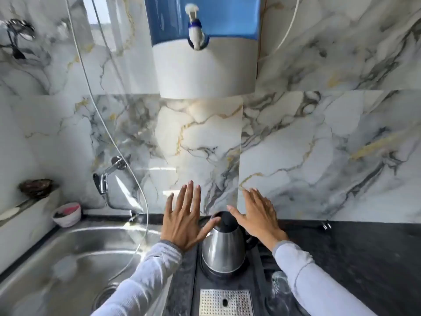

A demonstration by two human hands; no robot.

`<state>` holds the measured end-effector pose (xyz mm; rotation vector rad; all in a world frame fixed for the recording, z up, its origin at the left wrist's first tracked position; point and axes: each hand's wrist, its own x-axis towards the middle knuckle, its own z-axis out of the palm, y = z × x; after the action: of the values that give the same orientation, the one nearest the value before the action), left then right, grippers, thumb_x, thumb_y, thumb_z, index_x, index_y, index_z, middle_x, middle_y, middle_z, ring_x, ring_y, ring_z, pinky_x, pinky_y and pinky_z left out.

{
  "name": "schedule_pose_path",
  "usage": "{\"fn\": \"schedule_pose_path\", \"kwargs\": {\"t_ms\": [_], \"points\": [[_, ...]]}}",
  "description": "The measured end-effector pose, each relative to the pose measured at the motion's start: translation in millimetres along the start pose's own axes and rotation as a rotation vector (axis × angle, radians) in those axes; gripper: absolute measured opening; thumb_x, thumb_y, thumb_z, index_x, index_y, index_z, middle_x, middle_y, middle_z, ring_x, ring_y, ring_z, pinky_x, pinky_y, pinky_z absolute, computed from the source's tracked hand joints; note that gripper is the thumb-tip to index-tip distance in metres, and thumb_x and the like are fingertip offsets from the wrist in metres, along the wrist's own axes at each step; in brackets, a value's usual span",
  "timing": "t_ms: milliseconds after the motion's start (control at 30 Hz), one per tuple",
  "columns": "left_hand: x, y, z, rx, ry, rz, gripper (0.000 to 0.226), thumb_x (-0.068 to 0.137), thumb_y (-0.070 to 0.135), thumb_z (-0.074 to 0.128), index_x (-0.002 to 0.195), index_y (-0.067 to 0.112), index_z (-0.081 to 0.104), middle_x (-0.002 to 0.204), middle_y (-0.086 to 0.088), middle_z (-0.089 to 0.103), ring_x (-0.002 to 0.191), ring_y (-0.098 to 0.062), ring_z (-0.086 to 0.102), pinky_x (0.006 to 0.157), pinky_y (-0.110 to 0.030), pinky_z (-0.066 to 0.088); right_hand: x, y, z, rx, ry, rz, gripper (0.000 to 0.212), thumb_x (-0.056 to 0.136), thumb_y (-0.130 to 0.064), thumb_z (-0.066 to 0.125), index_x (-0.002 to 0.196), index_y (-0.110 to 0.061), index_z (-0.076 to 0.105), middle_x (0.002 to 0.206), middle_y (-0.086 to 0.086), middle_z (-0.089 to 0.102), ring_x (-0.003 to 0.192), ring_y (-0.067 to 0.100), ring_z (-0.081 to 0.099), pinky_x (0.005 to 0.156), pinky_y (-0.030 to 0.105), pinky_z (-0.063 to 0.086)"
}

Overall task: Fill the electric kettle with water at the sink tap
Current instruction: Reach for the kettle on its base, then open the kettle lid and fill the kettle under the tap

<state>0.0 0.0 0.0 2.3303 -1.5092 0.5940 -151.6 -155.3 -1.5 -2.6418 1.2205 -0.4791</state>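
A steel electric kettle (pixel 224 249) with a black lid stands upright on its base on the dark counter, just right of the sink. My left hand (pixel 184 221) hovers open at the kettle's left, fingers spread, thumb near the lid. My right hand (pixel 258 214) is open at the kettle's right, thumb close to the lid. Neither hand grips anything. The chrome wall tap (pixel 104 181) sits to the left above the steel sink (pixel 75 254).
A blue and white water purifier (pixel 205 53) with a small spout hangs on the marble wall above the kettle. A thin hose (pixel 127 169) droops into the sink. A small bowl (pixel 67 214) stands at the sink's back left. A glass (pixel 279 290) and a perforated drip tray (pixel 225 302) lie near the kettle.
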Motion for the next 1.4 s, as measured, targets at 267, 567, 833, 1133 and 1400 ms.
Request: {"fn": "schedule_pose_path", "kwargs": {"t_ms": [267,567,833,1133,1400], "points": [[-6,13,101,0.026,-0.350,-0.077,0.116,0.075,0.087,0.007,0.158,0.006,0.011,0.168,-0.014,0.016,0.154,-0.028,0.020,0.123,-0.054,0.023,25,11,56,0.059,-0.156,0.055,0.078,0.091,-0.078,0.057,0.133,-0.013,0.065,0.142,0.010,0.070,0.137,0.033,0.062,0.114,0.047,0.049],[-8,19,124,0.043,-0.377,-0.119,0.117,0.075,0.088,0.004,0.157,0.006,0.019,0.169,-0.013,0.012,0.154,-0.027,0.021,0.122,-0.048,0.023,55,12,62,0.183,-0.248,0.048,0.050,0.094,-0.058,0.052,0.100,-0.012,0.068,0.120,0.023,0.070,0.116,0.045,0.064,0.086,0.047,0.048],[-10,19,128,0.040,-0.361,-0.124,0.114,0.077,0.087,0.010,0.155,0.006,0.026,0.167,-0.015,0.020,0.151,-0.028,0.029,0.119,-0.050,0.027,69,64,63,0.901,-0.510,0.050,0.029,0.095,-0.036,0.048,0.091,-0.016,0.069,0.114,0.018,0.076,0.115,0.032,0.068,0.104,0.040,0.045],[-10,18,132,0.085,-0.356,-0.105,0.114,0.077,0.088,0.006,0.157,0.007,0.019,0.169,-0.013,0.014,0.153,-0.027,0.025,0.120,-0.050,0.026,55,74,73,0.694,-0.398,-0.093,0.069,0.068,-0.039,0.099,0.125,-0.024,0.064,0.126,0.000,0.074,0.117,0.017,0.070,0.106,0.042,0.057],[-10,19,130,0.115,-0.347,-0.107,0.112,0.081,0.087,0.010,0.157,0.005,0.020,0.168,-0.015,0.016,0.153,-0.028,0.025,0.119,-0.053,0.027,49,77,102,0.315,0.112,-0.311,0.050,0.083,-0.060,0.081,0.090,-0.013,0.066,0.087,0.008,0.076,0.084,0.038,0.076,0.067,0.036,0.053]]}}
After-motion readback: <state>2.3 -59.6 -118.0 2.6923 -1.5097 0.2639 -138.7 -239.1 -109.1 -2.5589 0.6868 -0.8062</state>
